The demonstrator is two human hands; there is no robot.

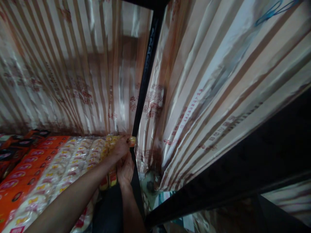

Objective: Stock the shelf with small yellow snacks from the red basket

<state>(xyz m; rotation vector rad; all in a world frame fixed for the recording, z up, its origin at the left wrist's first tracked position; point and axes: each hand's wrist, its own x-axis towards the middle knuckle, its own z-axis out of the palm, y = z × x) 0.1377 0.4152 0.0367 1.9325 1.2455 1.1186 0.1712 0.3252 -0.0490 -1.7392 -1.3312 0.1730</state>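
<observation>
1. Pale pleated sheeting (97,64) with red printed figures and lettering hangs behind and to the left of a slim black post (145,71); more striped sheeting (194,97) spreads to the right of that post, with a blue cord (269,13) at its upper edge.
2. To the left of the post, goods lie in rows on a black shelf (109,210). Nearest the post are yellow packets (105,155), some with red on their lower ends.
3. Farther left of the post come white round pieces in clear wrapping (54,170), then orange boxes (26,166), then dark packages (12,150) at the far left.
4. At the foot of the post, the left hand (121,147) has its fingertips closed on a small yellow packet (132,141), which sits right against the post.
5. Just below the left hand, also near the foot of the post, is the right hand (125,170), its fingers pointing up beside the yellow packets. It is dim and blurred there, so whether that hand grasps anything I cannot tell.
6. Right of the post, a broad black beam (230,155) slants up across the view.
</observation>
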